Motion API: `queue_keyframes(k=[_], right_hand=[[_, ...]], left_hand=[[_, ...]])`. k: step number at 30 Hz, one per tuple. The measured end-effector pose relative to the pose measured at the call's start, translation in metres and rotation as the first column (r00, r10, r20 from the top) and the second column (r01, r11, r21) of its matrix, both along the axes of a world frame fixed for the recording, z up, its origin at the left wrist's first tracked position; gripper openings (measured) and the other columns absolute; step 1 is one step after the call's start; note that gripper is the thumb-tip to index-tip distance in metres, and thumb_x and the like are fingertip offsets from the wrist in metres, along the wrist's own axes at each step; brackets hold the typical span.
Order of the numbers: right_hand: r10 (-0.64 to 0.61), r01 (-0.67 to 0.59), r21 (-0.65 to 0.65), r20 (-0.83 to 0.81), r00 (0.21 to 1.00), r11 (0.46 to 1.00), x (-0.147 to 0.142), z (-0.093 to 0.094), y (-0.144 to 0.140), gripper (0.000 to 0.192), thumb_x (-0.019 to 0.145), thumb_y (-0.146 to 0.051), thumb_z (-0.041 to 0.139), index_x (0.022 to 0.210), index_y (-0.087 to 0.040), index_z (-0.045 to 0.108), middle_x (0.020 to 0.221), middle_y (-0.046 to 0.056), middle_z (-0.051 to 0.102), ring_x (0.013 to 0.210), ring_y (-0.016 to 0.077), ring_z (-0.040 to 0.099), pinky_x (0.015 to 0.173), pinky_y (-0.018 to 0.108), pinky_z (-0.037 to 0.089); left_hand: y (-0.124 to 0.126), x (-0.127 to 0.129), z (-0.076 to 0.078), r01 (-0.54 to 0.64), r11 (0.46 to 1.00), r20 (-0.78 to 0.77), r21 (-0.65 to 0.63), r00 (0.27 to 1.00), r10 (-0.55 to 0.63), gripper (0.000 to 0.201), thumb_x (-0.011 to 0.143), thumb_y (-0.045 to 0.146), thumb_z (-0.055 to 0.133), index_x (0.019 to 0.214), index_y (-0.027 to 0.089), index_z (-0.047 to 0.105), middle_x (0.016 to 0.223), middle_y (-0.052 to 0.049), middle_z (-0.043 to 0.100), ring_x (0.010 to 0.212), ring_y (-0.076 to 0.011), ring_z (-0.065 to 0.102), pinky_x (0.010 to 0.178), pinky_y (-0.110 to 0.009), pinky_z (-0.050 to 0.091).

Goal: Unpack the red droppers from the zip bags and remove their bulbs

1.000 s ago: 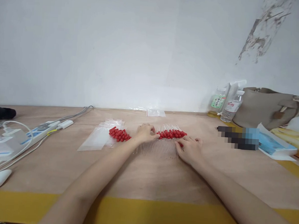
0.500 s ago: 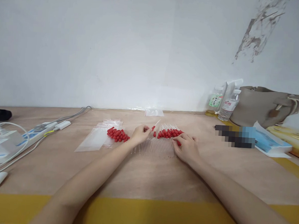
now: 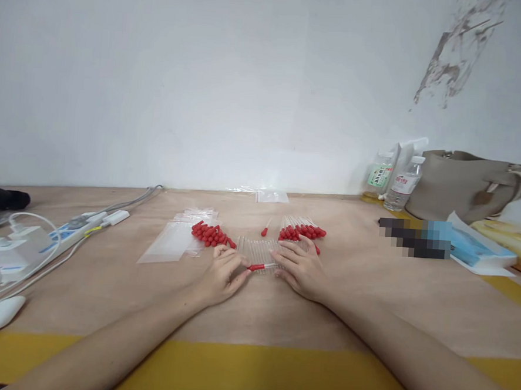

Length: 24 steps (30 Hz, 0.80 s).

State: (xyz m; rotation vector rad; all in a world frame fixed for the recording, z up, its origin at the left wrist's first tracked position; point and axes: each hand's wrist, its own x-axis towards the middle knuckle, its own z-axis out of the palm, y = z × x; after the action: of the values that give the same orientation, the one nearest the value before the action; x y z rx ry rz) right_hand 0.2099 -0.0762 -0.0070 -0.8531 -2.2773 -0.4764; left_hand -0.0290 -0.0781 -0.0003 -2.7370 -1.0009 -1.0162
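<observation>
Head view: two bare arms reach out over a wooden table [image 3: 279,314] with a yellow strip along its near edge
Left hand: the left hand [image 3: 223,275] pinches the red end of one little dropper [image 3: 262,267] between thumb and fingers, low over the table
Right hand: the right hand [image 3: 299,267] lies flat with fingers spread; its fingertips touch the clear end of the same dropper and rest on the row of clear tubes [image 3: 257,249]
Dropper: it lies sideways between the two hands, just in front of the clear tubes
Red caps: a small pile of red caps [image 3: 210,234] sits just behind the left hand
Done ones: a bunch of droppers with red tops [image 3: 301,230] lies behind the right hand, and one lone dropper [image 3: 265,228] lies between that bunch and the red caps
Bags: clear little bags [image 3: 169,239] lie left of the red caps
Far left: a white power strip [image 3: 70,230] with cables
Far right: two bottles [image 3: 391,179] stand by the wall beside a grey bag [image 3: 468,187]
</observation>
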Motion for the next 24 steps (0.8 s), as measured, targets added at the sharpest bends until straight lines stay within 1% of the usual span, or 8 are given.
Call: queue_keyframes(k=[2, 4, 6, 8, 11, 15, 19, 24], right_hand=[[0.006, -0.006, -0.011, -0.015, 1.0, 1.0, -0.001, -0.002, 0.001, 0.023, 0.086, -0.03, 0.044, 0.1, -0.023, 0.061, 0.081, 0.002, 0.066, 0.089, 0.0163, 0.053, 0.095, 0.042, 0.019], [-0.002, 0.001, -0.032, -0.031, 1.0, 0.999, -0.002, -0.004, 0.0, 0.02, 0.085, -0.028, 0.045, 0.094, -0.023, 0.063, 0.069, 0.0, 0.064, 0.077, 0.0143, 0.052, 0.091, 0.04, 0.022], [-0.011, 0.009, -0.057, -0.044, 0.999, 0.998, -0.005, -0.004, -0.001, 0.02, 0.085, -0.027, 0.045, 0.09, -0.022, 0.064, 0.066, 0.0, 0.063, 0.073, 0.0135, 0.049, 0.088, 0.037, 0.023], [-0.01, 0.007, -0.076, -0.048, 0.999, 0.997, -0.01, -0.004, -0.004, 0.021, 0.085, -0.026, 0.044, 0.088, -0.022, 0.064, 0.065, 0.001, 0.062, 0.072, 0.013, 0.049, 0.087, 0.036, 0.022], [0.007, -0.011, -0.093, -0.048, 0.999, 0.996, -0.016, -0.001, -0.009, 0.024, 0.086, -0.026, 0.042, 0.085, -0.021, 0.065, 0.062, 0.0, 0.06, 0.068, 0.0117, 0.047, 0.084, 0.034, 0.022], [0.011, -0.014, -0.081, -0.039, 0.999, 0.997, -0.017, 0.001, -0.012, 0.028, 0.087, -0.027, 0.04, 0.076, -0.02, 0.065, 0.056, -0.001, 0.057, 0.063, 0.0105, 0.044, 0.08, 0.032, 0.022], [0.021, -0.021, -0.029, 0.001, 1.0, 0.999, -0.011, 0.001, -0.013, 0.025, 0.087, -0.027, 0.041, 0.081, -0.022, 0.064, 0.057, -0.002, 0.056, 0.065, 0.0111, 0.043, 0.081, 0.033, 0.022], [0.028, -0.029, 0.028, 0.04, 0.999, 0.999, -0.007, 0.0, -0.015, 0.023, 0.087, -0.025, 0.04, 0.085, -0.023, 0.063, 0.057, -0.003, 0.056, 0.066, 0.0114, 0.042, 0.085, 0.035, 0.02]], left_hand=[[-0.001, 0.004, 0.0, 0.003, 1.0, -0.001, 0.014, 1.0, -0.003, 0.011, 0.084, 0.022, 0.045, 0.087, 0.02, 0.055, 0.082, -0.002, 0.063, 0.079, -0.0155, 0.054, 0.083, -0.036, 0.029], [-0.001, 0.009, 0.002, -0.016, 0.999, 0.001, 0.041, 1.0, 0.016, 0.015, 0.083, 0.024, 0.046, 0.094, 0.02, 0.054, 0.092, -0.004, 0.063, 0.086, -0.0174, 0.053, 0.084, -0.037, 0.029], [-0.001, 0.014, 0.003, -0.023, 0.997, -0.024, 0.072, 0.999, 0.025, 0.024, 0.082, 0.03, 0.049, 0.103, 0.02, 0.053, 0.104, -0.007, 0.06, 0.096, -0.02, 0.05, 0.087, -0.039, 0.027], [0.0, 0.018, 0.004, -0.009, 0.995, -0.068, 0.097, 0.998, 0.016, 0.025, 0.081, 0.034, 0.051, 0.102, 0.022, 0.055, 0.108, -0.006, 0.059, 0.099, -0.0205, 0.048, 0.09, -0.04, 0.024], [0.0, 0.02, 0.003, -0.016, 0.993, -0.111, 0.113, 0.993, 0.028, 0.015, 0.084, 0.031, 0.047, 0.088, 0.022, 0.059, 0.096, -0.002, 0.064, 0.093, -0.0176, 0.049, 0.091, -0.039, 0.023], [-0.001, 0.02, 0.004, -0.047, 0.994, -0.159, 0.101, 0.985, 0.063, 0.021, 0.087, 0.028, 0.04, 0.083, 0.02, 0.059, 0.076, -0.003, 0.063, 0.084, -0.0169, 0.051, 0.092, -0.041, 0.023], [-0.004, 0.019, 0.007, -0.022, 0.995, -0.19, 0.101, 0.981, 0.041, 0.021, 0.087, 0.028, 0.039, 0.082, 0.019, 0.058, 0.072, -0.003, 0.062, 0.078, -0.0164, 0.051, 0.091, -0.04, 0.023], [-0.005, 0.019, 0.006, -0.013, 0.995, -0.221, 0.096, 0.975, 0.034, 0.023, 0.088, 0.026, 0.038, 0.082, 0.019, 0.059, 0.068, -0.002, 0.06, 0.076, -0.0159, 0.049, 0.091, -0.039, 0.023]])
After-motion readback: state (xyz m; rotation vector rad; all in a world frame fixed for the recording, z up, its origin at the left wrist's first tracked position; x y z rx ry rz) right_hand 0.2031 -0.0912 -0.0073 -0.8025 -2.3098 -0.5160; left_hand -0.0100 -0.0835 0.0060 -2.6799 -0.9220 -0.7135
